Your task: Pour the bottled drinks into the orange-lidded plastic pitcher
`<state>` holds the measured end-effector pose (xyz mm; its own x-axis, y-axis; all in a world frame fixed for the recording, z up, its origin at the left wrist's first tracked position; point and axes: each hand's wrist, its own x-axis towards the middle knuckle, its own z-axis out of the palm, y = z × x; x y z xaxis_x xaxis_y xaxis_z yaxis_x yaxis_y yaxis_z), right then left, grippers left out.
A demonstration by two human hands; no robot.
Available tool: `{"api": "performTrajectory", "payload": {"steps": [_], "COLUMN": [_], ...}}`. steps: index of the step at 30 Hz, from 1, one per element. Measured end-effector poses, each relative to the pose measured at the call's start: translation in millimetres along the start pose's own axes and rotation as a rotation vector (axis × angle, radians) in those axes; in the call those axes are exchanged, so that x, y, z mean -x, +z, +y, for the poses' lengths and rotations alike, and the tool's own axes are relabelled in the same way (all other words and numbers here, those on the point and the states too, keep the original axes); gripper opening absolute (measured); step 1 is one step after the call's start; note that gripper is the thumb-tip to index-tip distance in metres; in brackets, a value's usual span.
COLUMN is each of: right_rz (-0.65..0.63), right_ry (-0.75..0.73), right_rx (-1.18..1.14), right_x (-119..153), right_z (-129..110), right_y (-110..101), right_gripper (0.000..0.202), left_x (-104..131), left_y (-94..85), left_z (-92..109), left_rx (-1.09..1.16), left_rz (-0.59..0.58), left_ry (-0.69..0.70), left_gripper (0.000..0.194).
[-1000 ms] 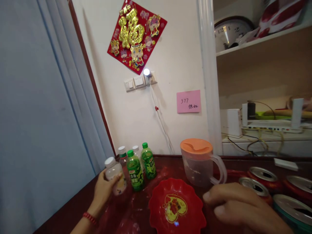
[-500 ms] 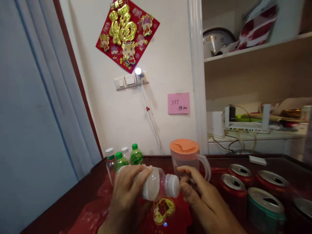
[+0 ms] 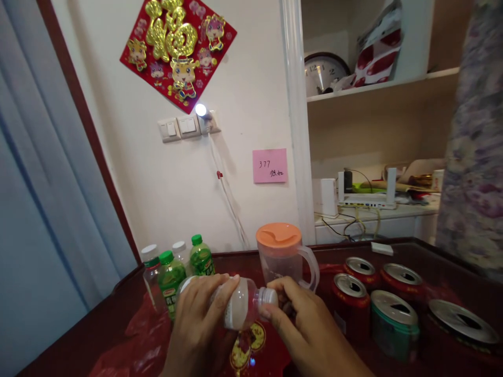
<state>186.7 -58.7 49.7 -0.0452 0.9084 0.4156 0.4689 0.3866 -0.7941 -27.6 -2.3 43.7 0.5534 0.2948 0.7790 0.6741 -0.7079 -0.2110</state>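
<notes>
My left hand (image 3: 200, 324) grips a small clear plastic bottle (image 3: 239, 309) tilted on its side, its neck pointing right. My right hand (image 3: 302, 324) has its fingers closed around the bottle's white cap (image 3: 269, 298). Both hands hover over a red dish (image 3: 247, 348) with a gold heart design, mostly hidden beneath them. Just behind stands a clear pitcher (image 3: 285, 256) with an orange lid.
Green-capped and white-capped bottles (image 3: 171, 275) cluster at the left back of the dark red table (image 3: 102, 335). Several opened cans (image 3: 389, 324) stand at the right. A flowered cloth (image 3: 475, 157) hangs at the right edge. Shelves with a router sit behind.
My left hand lifted the bottle from beside the green bottles and brought it to the middle, laid sideways. My right hand rose from the table and closed on its cap. The view panned right.
</notes>
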Motion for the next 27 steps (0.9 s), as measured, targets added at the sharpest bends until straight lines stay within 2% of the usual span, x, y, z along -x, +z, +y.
{"api": "performTrajectory", "payload": {"steps": [5,7,12,15,18,21,23,25,27], "right_rz": [-0.003,0.006,0.07,0.116,0.057,-0.214,-0.459,-0.623,-0.597], "right_ry": [-0.045,-0.128,-0.44,-0.474,-0.345,-0.16,-0.086,0.017,0.272], "right_rx": [0.047,0.098,0.239,0.289,0.344,0.466,0.58,0.68,0.778], "right_x": [-0.9,0.2,2.1,2.0,3.0,4.7,6.4,8.8,11.9], "right_z": [1.1,3.8,13.7,12.1,2.2,-5.8,-4.3,3.1,13.2], "right_y": [2.1,3.5,6.2,-1.4,-14.1,-14.8,-1.0,22.9,50.0], "right_gripper": [0.019,0.02,0.034,0.039,0.039,0.038,0.034,0.027,0.027], "left_x": [-0.1,0.2,1.6,1.4,0.4,0.8,2.5,5.5,9.1], "left_y": [-0.1,-1.1,-3.0,-2.2,1.0,7.2,13.0,19.9,27.2], "left_z": [-0.4,-0.7,-4.7,-8.0,-10.7,-12.4,-12.5,-11.9,-11.2], "left_rx": [-0.023,-0.013,0.143,0.222,0.367,0.589,0.752,0.901,1.008], "left_rz": [0.005,-0.01,-0.174,-0.217,-0.225,-0.23,-0.258,-0.299,-0.319], "left_ry": [0.008,-0.009,-0.132,-0.222,-0.33,-0.493,-0.633,-0.737,-0.781], "left_gripper": [0.047,0.05,0.067,0.067,0.063,0.065,0.069,0.072,0.072]}}
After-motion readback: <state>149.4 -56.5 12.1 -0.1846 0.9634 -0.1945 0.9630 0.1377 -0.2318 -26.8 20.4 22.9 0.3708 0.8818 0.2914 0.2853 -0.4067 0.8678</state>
